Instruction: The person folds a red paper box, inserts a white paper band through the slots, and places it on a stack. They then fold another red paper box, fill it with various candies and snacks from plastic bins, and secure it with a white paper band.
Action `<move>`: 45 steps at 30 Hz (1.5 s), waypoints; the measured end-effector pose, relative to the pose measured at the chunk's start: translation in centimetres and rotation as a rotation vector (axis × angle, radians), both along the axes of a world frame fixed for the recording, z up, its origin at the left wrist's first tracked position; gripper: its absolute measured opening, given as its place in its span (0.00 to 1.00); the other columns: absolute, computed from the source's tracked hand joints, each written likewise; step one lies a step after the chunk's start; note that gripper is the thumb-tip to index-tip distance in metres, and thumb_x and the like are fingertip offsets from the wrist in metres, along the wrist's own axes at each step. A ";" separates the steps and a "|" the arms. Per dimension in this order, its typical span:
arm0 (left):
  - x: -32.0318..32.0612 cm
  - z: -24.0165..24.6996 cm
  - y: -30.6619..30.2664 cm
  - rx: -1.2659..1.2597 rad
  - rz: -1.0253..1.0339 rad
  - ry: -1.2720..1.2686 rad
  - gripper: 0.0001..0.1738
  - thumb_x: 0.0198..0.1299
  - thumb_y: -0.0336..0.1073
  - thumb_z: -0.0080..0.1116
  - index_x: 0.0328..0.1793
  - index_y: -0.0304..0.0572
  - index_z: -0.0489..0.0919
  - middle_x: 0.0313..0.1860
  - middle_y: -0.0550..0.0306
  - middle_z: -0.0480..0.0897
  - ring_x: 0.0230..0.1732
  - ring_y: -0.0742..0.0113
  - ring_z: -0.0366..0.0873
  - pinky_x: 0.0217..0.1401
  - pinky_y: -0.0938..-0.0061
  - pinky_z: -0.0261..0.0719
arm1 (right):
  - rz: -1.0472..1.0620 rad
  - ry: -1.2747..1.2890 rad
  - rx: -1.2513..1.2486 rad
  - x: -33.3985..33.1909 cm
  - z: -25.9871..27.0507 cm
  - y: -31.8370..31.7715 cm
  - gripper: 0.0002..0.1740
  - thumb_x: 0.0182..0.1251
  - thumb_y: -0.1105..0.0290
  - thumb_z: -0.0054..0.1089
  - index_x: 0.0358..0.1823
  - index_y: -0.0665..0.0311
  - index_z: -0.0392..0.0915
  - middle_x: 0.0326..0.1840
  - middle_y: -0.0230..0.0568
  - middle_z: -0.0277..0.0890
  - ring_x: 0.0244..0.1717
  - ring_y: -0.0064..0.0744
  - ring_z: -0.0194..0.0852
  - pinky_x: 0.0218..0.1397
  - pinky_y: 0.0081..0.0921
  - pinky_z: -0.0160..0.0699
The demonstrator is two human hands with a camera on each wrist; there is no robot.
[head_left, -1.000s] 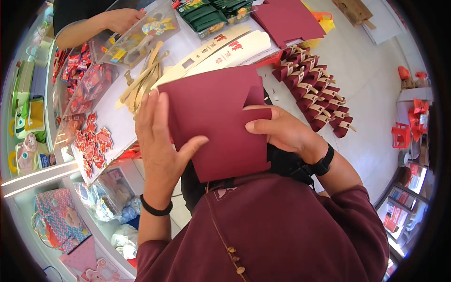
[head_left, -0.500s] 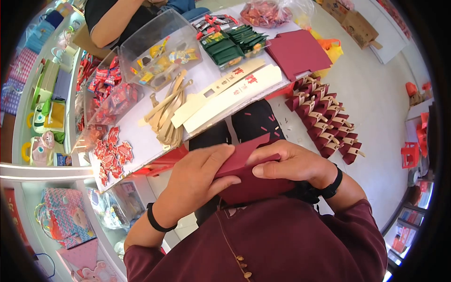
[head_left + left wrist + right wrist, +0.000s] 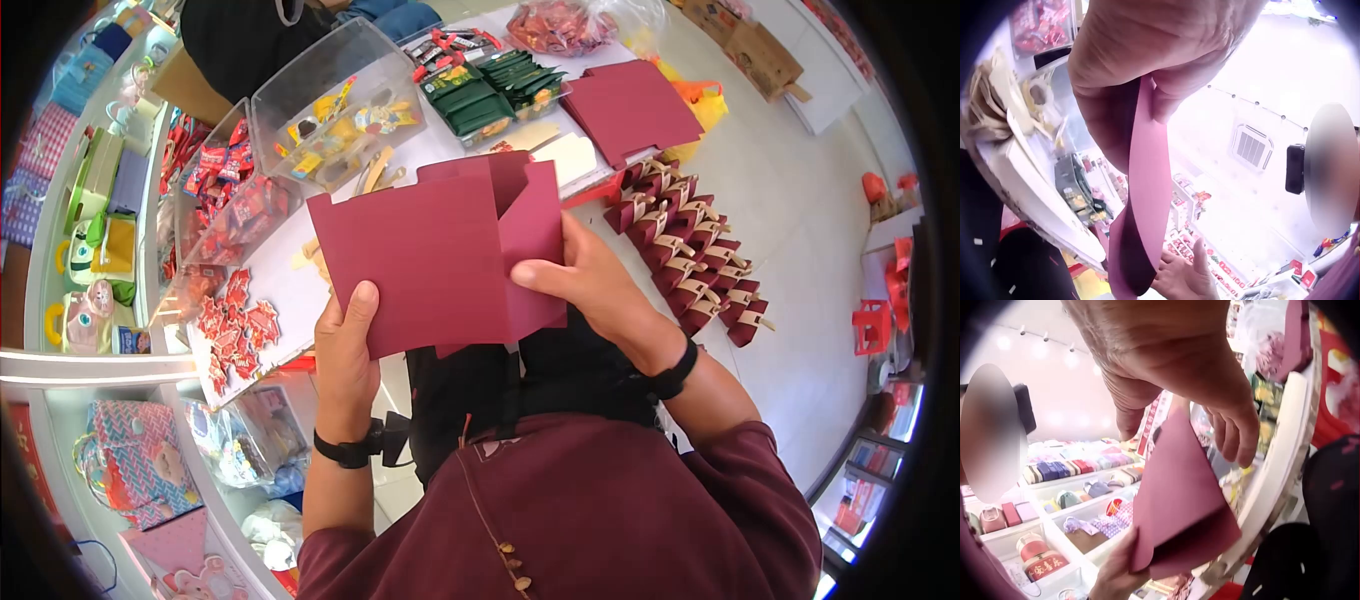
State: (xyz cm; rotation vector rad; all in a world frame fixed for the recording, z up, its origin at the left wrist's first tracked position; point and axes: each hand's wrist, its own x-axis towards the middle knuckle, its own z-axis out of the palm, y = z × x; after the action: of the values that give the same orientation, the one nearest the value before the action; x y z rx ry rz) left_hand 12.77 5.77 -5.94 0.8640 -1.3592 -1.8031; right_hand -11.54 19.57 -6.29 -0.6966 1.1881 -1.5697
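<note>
A dark red folded card (image 3: pixel 420 255) is held up above the lap, its flaps partly spread at the right side. My left hand (image 3: pixel 346 350) pinches its lower left edge, thumb on the near face and fingers behind. At the right side, my right hand (image 3: pixel 610 290) has its thumb on the near face, with the fingers behind the card. In the right wrist view the card (image 3: pixel 1179 494) looks like an open sleeve with a dark gap, and the right hand (image 3: pixel 1172 369) spans its edge with fingers fairly straight.
On the table (image 3: pixel 285 232) are clear bins of snacks (image 3: pixel 335 110), green packets (image 3: pixel 480 100), red cutouts (image 3: pixel 235 325), cream strips (image 3: pixel 567 155) and a stack of dark red cards (image 3: pixel 635 110). Rows of folded red pieces (image 3: pixel 690 245) stand on the floor at the right.
The card, held low and folded at half a second ago, is now raised and spread wider. Both hands moved to its opposite sides. The other person's arm has left the bins.
</note>
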 end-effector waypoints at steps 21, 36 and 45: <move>1.9 -1.0 1.3 0.018 0.015 0.005 0.28 0.78 0.46 0.59 0.73 0.31 0.75 0.63 0.52 0.83 0.61 0.68 0.82 0.67 0.71 0.79 | -0.017 0.024 0.091 0.3 -1.2 -0.4 0.32 0.71 0.69 0.69 0.72 0.73 0.69 0.63 0.44 0.81 0.60 0.28 0.81 0.64 0.29 0.82; 1.7 -1.9 1.8 0.164 -0.077 -0.026 0.34 0.82 0.55 0.50 0.80 0.33 0.67 0.70 0.51 0.78 0.68 0.65 0.77 0.71 0.71 0.76 | 0.127 0.102 0.166 0.9 -3.5 0.3 0.47 0.66 0.50 0.75 0.75 0.74 0.62 0.68 0.52 0.72 0.70 0.37 0.72 0.74 0.36 0.72; 1.1 -1.6 2.0 0.115 -0.093 -0.095 0.38 0.82 0.56 0.47 0.84 0.34 0.62 0.74 0.50 0.74 0.73 0.64 0.73 0.76 0.70 0.71 | 0.200 0.155 0.170 0.9 -2.9 0.4 0.58 0.64 0.39 0.72 0.81 0.73 0.56 0.77 0.54 0.65 0.78 0.41 0.64 0.81 0.37 0.61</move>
State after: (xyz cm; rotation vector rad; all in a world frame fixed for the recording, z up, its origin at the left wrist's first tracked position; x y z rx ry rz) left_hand 13.84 7.73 -7.51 0.9725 -1.3863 -1.9496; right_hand -10.65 19.97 -9.19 -0.8097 1.3056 -1.2517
